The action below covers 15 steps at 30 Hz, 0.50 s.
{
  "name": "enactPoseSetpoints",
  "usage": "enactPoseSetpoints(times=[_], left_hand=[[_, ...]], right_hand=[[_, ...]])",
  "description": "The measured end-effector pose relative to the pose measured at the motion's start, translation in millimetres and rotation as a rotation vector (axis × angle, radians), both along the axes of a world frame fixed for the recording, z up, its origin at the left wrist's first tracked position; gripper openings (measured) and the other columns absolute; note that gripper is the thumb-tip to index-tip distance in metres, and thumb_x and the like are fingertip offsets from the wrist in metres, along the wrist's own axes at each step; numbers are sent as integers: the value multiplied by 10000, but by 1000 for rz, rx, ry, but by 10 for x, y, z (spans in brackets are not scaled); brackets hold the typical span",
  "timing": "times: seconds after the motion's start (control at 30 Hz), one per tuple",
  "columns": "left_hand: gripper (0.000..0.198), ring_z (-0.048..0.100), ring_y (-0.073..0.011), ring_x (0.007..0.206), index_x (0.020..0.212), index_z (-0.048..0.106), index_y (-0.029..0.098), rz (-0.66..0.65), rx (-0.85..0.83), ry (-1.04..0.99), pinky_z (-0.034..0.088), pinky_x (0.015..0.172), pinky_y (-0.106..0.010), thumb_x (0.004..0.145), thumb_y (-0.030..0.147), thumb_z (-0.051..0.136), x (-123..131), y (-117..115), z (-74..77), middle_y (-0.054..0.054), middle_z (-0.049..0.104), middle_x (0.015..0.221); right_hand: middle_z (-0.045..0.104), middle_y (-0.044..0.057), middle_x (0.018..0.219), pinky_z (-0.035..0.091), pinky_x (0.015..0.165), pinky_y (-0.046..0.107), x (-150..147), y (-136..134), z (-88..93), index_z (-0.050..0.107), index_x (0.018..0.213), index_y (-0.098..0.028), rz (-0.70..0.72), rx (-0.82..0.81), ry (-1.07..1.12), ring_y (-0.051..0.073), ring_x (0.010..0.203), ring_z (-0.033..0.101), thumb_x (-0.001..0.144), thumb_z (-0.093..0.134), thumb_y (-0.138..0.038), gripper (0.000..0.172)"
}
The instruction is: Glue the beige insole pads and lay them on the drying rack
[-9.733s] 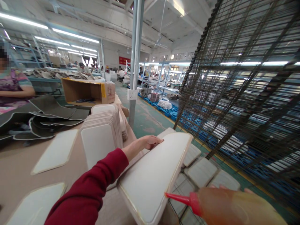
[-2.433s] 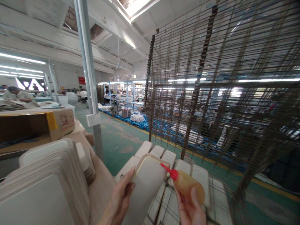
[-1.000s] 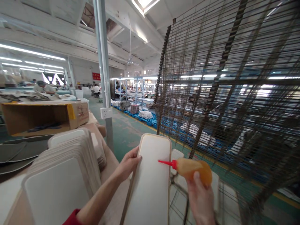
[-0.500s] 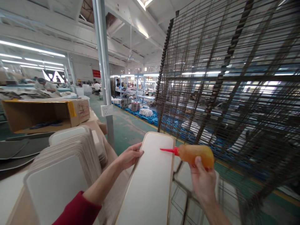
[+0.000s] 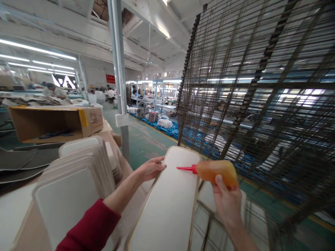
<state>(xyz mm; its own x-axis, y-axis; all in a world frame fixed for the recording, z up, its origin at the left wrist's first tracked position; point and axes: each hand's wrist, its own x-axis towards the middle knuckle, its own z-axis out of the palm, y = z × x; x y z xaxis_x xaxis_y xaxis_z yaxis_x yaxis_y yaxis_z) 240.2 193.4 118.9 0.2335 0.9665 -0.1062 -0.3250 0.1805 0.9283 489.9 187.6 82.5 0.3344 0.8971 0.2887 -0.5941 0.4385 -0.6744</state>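
A long white board [image 5: 167,198] with rounded corners and a tan edge slants up in front of me. My left hand [image 5: 151,169] pinches its left edge near the far end, thumb on top. In my right hand [image 5: 227,198] is an amber squeeze bottle [image 5: 217,172], tipped on its side over the right edge of the board. Its red nozzle points left above the white face; whether the tip touches the surface I cannot tell. Left of my forearm stands a stack of similar white boards [image 5: 68,205] on a table.
A tall wire rack [image 5: 235,80] rises on the right, its lower frame below my right hand. An open cardboard box [image 5: 52,123] lies behind the stack, near grey sheets [image 5: 23,162]. A metal post [image 5: 119,69] with a socket stands ahead. Several people are farther back.
The nozzle tip has shifted slightly left across the board. The board and my left hand sit a little farther right in view. Both grips are unchanged.
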Motion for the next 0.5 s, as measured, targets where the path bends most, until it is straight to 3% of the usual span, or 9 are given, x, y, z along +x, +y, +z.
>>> enactPoseSetpoints(times=[0.07, 0.17, 0.27, 0.37, 0.5], left_hand=[[610, 664, -174, 710, 1250, 517, 154, 12, 0, -12, 529, 656, -265, 665, 36, 641, 18, 34, -12, -87, 708, 884], [621, 659, -163, 679, 1241, 526, 160, 67, -7, -13, 522, 649, -253, 648, 29, 658, -41, 90, -33, -71, 711, 845], [621, 658, -159, 672, 1236, 533, 169, 78, -2, 2, 514, 639, -238, 645, 40, 671, -123, 106, -46, -66, 712, 839], [600, 662, -166, 693, 1232, 536, 164, 46, 0, 10, 518, 644, -242, 657, 49, 663, -113, 78, -35, -74, 711, 860], [580, 665, -165, 699, 1233, 534, 161, 13, -26, -1, 527, 653, -252, 676, 43, 644, -7, 45, -5, -81, 709, 869]], right_hand=[[615, 2, 1012, 469, 823, 241, -6, -36, -62, 595, 1054, -249, 53, -11, -31, 134, 903, 562, 622, 788, -346, 482], [653, 73, 945, 504, 743, 253, 9, -305, -416, 587, 1092, -192, 232, -88, -137, 184, 829, 605, 586, 806, -340, 571], [639, 66, 1048, 486, 781, 215, 73, -471, -645, 534, 1164, -231, 276, -161, -151, 182, 912, 599, 554, 820, -340, 683], [650, 34, 968, 492, 773, 211, 147, -313, -458, 591, 1059, -216, 140, -178, -37, 155, 869, 600, 559, 826, -306, 560], [609, -20, 1044, 465, 849, 230, 214, -15, -129, 609, 984, -252, -6, -50, 54, 119, 929, 560, 640, 780, -306, 388]])
